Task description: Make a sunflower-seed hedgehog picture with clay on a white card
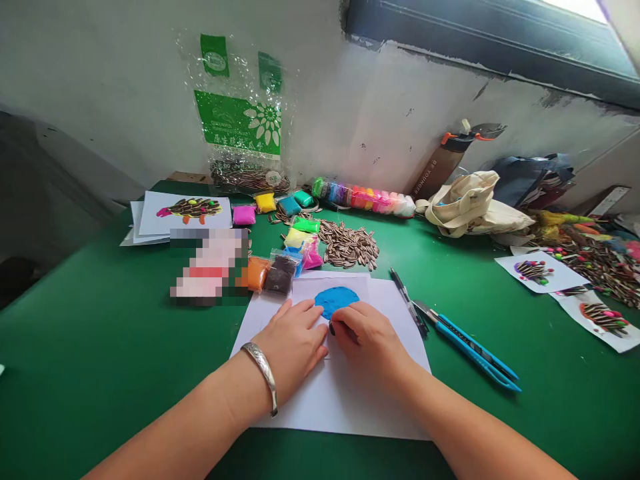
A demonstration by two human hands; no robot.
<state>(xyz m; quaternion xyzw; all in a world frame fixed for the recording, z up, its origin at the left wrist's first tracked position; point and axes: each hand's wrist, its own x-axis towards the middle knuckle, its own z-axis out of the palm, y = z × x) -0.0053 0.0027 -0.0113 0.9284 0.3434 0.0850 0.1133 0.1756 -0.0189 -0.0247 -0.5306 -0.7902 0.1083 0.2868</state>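
A flattened round of blue modelling clay [336, 301] sits on a small white sheet [303, 287], which lies on a larger white sheet [295, 407]. My left hand [296, 337], with a silver bangle at the wrist, rests flat on the paper, its fingers stretched towards the lower left edge of the blue clay. At the clay's lower edge, my right hand [365, 333] is closed in a pinch. A small black piece [331, 327] shows at its fingertips; its material is hard to make out. The curled fingers partly cover the lower rim of the blue round.
Clay packets [279, 273] and a heap of sunflower seeds [350, 245] lie behind the paper. To the right are a pen [409, 303] and a blue utility knife [475, 350]. Seed pictures [185, 212] lie left and right; a seed bag [240, 133] leans on the wall.
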